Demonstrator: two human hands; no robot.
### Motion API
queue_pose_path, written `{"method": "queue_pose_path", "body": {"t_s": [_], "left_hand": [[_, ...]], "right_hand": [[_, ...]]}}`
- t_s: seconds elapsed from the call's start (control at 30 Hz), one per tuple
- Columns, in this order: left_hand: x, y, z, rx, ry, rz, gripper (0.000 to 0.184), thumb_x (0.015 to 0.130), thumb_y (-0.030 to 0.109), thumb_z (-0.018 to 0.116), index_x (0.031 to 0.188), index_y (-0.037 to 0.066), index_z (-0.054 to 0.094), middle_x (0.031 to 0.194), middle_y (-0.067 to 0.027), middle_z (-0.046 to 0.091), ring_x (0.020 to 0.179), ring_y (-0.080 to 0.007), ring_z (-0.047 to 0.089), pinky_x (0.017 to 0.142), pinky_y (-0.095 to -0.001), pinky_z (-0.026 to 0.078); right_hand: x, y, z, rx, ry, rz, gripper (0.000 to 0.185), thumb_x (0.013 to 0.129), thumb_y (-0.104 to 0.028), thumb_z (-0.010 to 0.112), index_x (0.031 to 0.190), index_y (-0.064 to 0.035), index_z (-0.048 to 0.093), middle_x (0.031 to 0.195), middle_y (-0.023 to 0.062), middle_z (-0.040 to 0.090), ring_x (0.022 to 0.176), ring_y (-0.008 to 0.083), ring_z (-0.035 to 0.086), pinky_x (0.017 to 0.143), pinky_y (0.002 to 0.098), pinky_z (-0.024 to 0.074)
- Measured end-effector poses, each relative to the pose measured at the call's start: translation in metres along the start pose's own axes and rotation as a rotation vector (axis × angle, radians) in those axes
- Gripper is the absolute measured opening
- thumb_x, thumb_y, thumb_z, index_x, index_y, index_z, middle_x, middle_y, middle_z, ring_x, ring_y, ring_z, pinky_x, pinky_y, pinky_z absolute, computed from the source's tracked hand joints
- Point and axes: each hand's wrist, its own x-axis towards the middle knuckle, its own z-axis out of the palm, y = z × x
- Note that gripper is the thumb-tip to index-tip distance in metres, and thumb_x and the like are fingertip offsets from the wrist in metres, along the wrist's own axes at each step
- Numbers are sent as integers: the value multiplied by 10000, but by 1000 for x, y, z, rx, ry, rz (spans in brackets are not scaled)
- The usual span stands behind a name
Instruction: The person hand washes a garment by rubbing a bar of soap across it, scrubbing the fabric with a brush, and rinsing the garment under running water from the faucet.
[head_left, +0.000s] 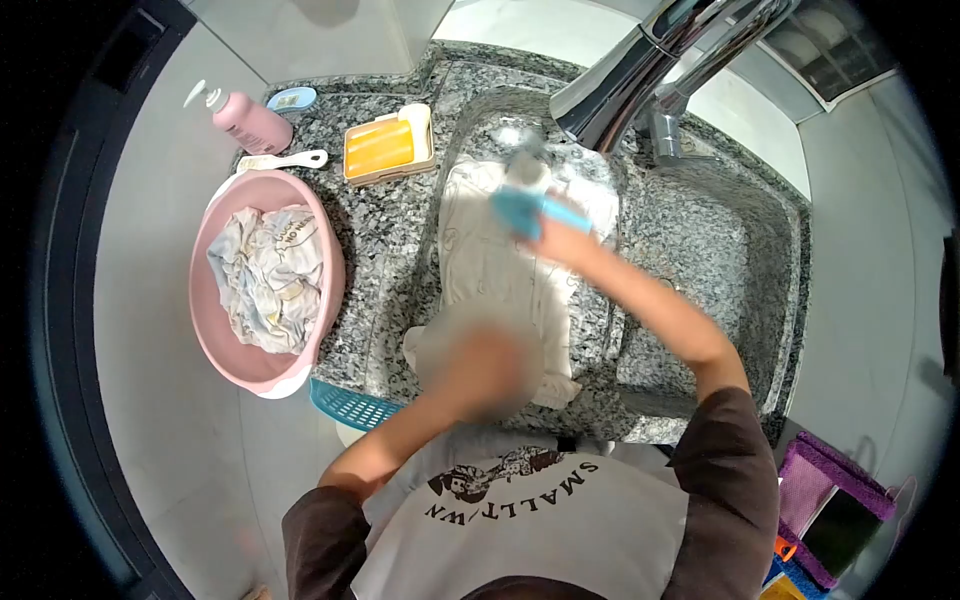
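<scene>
A pale, wet garment [490, 255] with small printed marks lies spread over the granite washing slab of the sink. My right hand [560, 240] is closed around a light-blue scrubbing brush [516, 210] and holds it at the upper part of the cloth, where white suds [512, 134] lie nearby. At the garment's lower left, my left hand [490, 365] rests on or just over the fabric. Blur smears its fingers, so their pose is hidden.
A chrome faucet [625, 85] overhangs the slab, with a granite basin [700, 270] to the right. On the left are a pink tub [330, 270] with crumpled clothes [270, 280], a pink pump bottle [252, 122], a white brush [285, 160] and a yellow soap box [385, 148].
</scene>
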Motion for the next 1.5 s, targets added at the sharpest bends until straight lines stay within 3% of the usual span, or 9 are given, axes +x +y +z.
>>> {"method": "queue_pose_path", "body": {"t_s": [0.1,0.2,0.3,0.4,0.53,0.67,0.87,1.2,1.5], "left_hand": [[-9,-10,5,54,63,-18,252,733,308,603,909,127,590,869,-82,559,899,-283,542,808,-416,412],[-18,-22,26,31,71,-4,260,729,303,609,919,127,595,875,-86,557,913,-277,539,850,-421,393],[-23,-24,31,82,110,51,253,725,296,615,910,124,605,891,-89,564,930,-272,535,875,-422,378],[-25,-23,30,106,142,58,252,720,280,626,921,128,609,940,-91,564,978,-272,516,904,-432,360],[-26,-27,9,335,232,-21,371,713,288,647,1049,145,582,1139,-136,495,1134,-321,414,963,-465,314],[-8,-35,-11,264,169,-204,640,707,377,651,1276,183,431,1314,-228,322,1211,-433,296,1006,-493,242],[43,-58,31,267,214,-124,723,719,463,595,1304,104,369,1339,-261,286,1223,-446,281,1024,-475,219],[142,-45,45,126,300,186,566,748,280,563,1239,53,398,1242,-266,381,1173,-408,346,987,-465,283],[100,-27,31,138,216,-111,349,752,185,578,1034,9,474,957,-183,518,919,-340,512,763,-435,439]], "right_hand": [[-59,-13,54,290,166,-205,315,770,-226,566,1069,-127,567,935,82,622,879,233,586,727,342,500],[-31,5,12,-93,-79,-57,409,751,-246,603,1142,-150,533,900,85,611,727,202,598,651,344,518],[-21,32,-13,-315,207,239,550,749,-359,571,1223,-110,444,830,145,596,736,296,575,664,398,497],[-53,-46,-24,-175,-197,71,564,749,-384,578,1216,-92,454,917,112,599,777,270,570,678,382,498],[-78,-20,30,18,-26,-30,561,781,-426,527,1251,-131,443,912,83,610,759,236,578,663,381,499],[-26,37,-24,-256,-39,417,539,766,-428,524,1267,-256,424,1005,131,578,912,284,557,783,378,470],[-40,24,-67,84,268,391,660,722,-430,599,1246,-72,420,1101,180,521,1007,315,518,884,393,419],[-88,80,-178,-506,942,419,673,690,-424,649,1188,-19,449,1098,203,491,1004,333,501,872,428,418],[7,179,-223,-386,964,661,713,676,-535,613,1187,-58,469,1069,199,507,981,368,510,862,444,404]]}}
